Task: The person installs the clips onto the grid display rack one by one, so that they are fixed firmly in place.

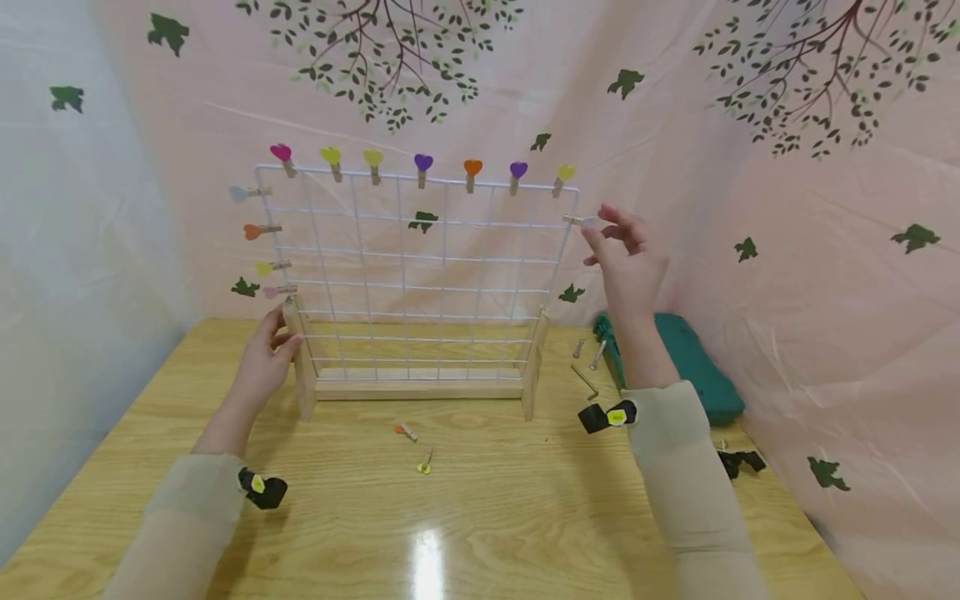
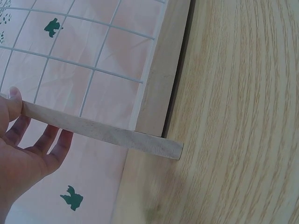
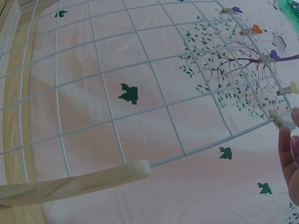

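A white wire grid (image 1: 423, 260) stands upright in a wooden stand (image 1: 420, 389), with heart-topped mini clothespins along its top and left edges. My left hand (image 1: 267, 357) grips the stand's left post (image 2: 103, 131), thumb on one side and fingers on the other. At the grid's upper right edge, a clothespin with a pale blue heart (image 1: 587, 222) is clipped sideways onto the wire. My right hand (image 1: 626, 258) is right beside this heart, thumb tip at it and the index finger slightly apart. In the right wrist view, the pale heart (image 3: 286, 124) shows between thumb and index finger.
On the table (image 1: 337, 517) in front lie an orange-heart clothespin (image 1: 406, 432) and a yellow-heart one (image 1: 425, 463). A green case (image 1: 697, 367), screws (image 1: 597, 357) and a hex key (image 1: 585, 380) lie at the right, beneath my right forearm. A printed cloth hangs behind.
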The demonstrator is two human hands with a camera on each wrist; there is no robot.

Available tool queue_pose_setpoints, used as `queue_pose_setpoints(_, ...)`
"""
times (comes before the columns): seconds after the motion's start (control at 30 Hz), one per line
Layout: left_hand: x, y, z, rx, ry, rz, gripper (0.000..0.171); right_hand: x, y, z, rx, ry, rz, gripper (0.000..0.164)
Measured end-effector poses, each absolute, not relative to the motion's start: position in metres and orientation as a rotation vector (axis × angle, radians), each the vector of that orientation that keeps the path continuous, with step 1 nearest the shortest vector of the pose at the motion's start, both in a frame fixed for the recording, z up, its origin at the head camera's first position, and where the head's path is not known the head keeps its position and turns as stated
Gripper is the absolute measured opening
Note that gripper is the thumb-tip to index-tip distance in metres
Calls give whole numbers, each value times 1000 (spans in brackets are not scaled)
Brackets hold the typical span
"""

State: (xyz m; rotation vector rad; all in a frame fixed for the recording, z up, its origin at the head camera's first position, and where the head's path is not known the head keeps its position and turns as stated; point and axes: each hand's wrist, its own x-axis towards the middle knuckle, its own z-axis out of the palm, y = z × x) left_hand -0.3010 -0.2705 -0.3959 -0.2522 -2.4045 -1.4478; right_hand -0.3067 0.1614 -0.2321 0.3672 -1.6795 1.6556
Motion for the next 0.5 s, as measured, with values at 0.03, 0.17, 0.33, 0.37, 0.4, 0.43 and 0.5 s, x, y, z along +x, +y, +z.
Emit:
queue_pose_setpoints(0.03, -301, -271, -396, -251, -2405, -1444, 54, -304, 161, -233, 386, -1691, 1631, 29)
queue_pose_setpoints(0.17, -302, -272, -398, -256, -2400, -1446, 53, -288, 156, -238, 511, -1747, 1528, 31)
queue_pose_setpoints(0.33, -303, -272, -399, -258, -2397, -1449, 53, -268, 141, -257, 697, -1886, 1444, 32)
queue_pose_setpoints(0.37, -303, -272, -399, -259, -2397, -1451, 53, -266, 137, -263, 733, -1927, 1418, 32)
queue_pose_setpoints(0.4, -302, -272, -399, -258, -2398, -1449, 53, -264, 133, -270, 766, -1971, 1391, 32)
queue_pose_setpoints(0.43, -302, -271, -398, -256, -2399, -1448, 53, -265, 130, -279, 800, -2018, 1363, 32)
queue_pose_setpoints(0.5, -302, -271, -398, -258, -2399, -1450, 53, -267, 123, -300, 849, -2123, 1296, 34)
